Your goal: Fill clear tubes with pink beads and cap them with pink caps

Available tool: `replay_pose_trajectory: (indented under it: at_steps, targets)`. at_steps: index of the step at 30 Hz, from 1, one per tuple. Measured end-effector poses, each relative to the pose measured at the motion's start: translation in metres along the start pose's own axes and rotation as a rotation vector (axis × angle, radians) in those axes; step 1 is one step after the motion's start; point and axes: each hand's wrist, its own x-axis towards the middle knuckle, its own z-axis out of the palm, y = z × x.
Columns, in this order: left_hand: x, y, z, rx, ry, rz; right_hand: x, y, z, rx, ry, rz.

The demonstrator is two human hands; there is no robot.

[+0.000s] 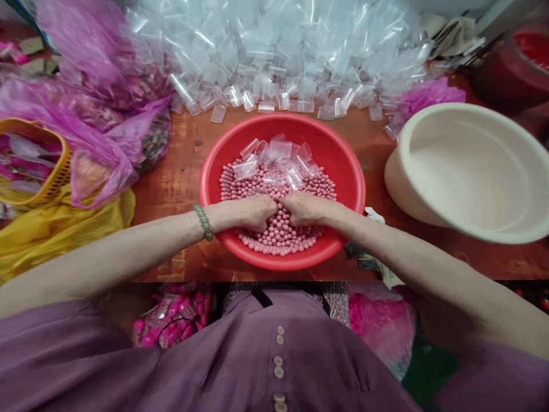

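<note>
A red basin (338,149) in front of me holds a layer of round pink beads (278,234). Several short clear plastic tubes (281,150) lie on the beads toward the far side. My left hand (259,212) and my right hand (303,207) are low over the beads, close together near the middle. The fingers of both hands are curled in, and their tips point down and inward. Whatever they pinch, if anything, is hidden behind the knuckles. A green bead bracelet (203,222) circles my left wrist.
A big heap of clear plastic tubes (274,57) covers the table's back. An off-white tub (472,171) stands at right. Pink plastic bags (98,114), a yellow basket (64,166) and a yellow bag (86,223) crowd the left. Below the table edge sits a pink bag (381,320).
</note>
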Motion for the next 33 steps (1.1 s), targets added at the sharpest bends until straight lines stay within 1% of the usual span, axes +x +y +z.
replay_pose_trajectory:
  at_steps: [1,2,5,8,10,12,17,19,22,25,27,29,30,32,33]
  targets:
    - [-0.001,-0.001,0.000,-0.036,0.020,-0.006,-0.001,0.000,-0.004,-0.010,-0.031,-0.009]
    - [-0.003,-0.002,0.000,-0.067,0.051,-0.009,-0.002,0.001,-0.008,-0.002,-0.029,-0.015]
    - [-0.009,-0.009,0.001,-0.179,0.190,0.007,-0.005,0.009,-0.013,0.096,0.106,-0.024]
    - [-0.016,-0.016,0.001,-0.384,0.315,0.093,-0.009,0.017,-0.012,0.188,0.233,-0.033]
    - [-0.020,-0.020,0.000,-0.526,0.344,0.144,-0.010,0.020,-0.010,0.230,0.272,-0.041]
    - [-0.020,-0.024,-0.001,-0.582,0.334,0.136,-0.009,0.020,-0.009,0.230,0.268,-0.033]
    - [-0.012,-0.034,-0.002,-0.515,0.270,0.006,0.001,0.006,-0.016,0.139,0.234,0.062]
    - [-0.011,-0.035,-0.002,-0.509,0.260,0.001,0.005,-0.001,-0.017,0.103,0.213,0.093]
    - [-0.013,-0.033,-0.003,-0.479,0.278,0.024,0.008,-0.007,-0.017,0.076,0.171,0.100]
    - [-0.013,-0.030,-0.003,-0.423,0.309,0.032,0.010,-0.008,-0.015,0.081,0.186,0.094]
    - [-0.013,-0.029,0.001,-0.362,0.345,0.029,0.011,-0.010,-0.014,0.085,0.211,0.069]
    - [-0.014,-0.027,0.009,-0.294,0.387,0.037,0.008,-0.017,-0.014,0.089,0.216,0.022]
    - [-0.014,-0.026,0.014,-0.264,0.411,0.044,0.006,-0.022,-0.014,0.086,0.238,-0.015]
    - [-0.014,-0.029,0.023,-0.219,0.419,0.075,0.003,-0.029,-0.017,0.107,0.207,0.028]
    - [-0.012,-0.033,0.026,-0.194,0.445,0.075,0.003,-0.031,-0.019,0.078,0.171,0.007]
